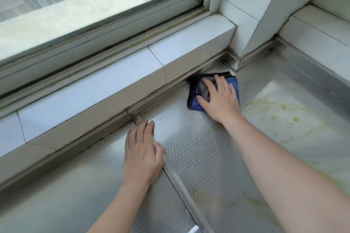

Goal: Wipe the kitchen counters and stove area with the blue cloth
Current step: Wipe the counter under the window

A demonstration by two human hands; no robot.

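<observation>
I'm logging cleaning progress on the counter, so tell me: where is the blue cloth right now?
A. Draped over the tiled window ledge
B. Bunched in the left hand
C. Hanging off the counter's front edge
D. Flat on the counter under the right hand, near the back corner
D: the right hand presses flat on the blue cloth on the counter by the back corner; the left hand rests bare.

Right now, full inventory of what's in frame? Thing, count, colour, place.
blue cloth: 1, blue with dark soiled patches, far on the counter by the corner under the sill
counter: 1, silver embossed foil surface, foreground
yellow stains: several, yellowish, right part of counter
tiled sill: 1, white, behind the counter
window: 1, white frame, top left
left hand: 1, flat on the counter, near
right hand: 1, fingers straight, pressing the cloth
</observation>
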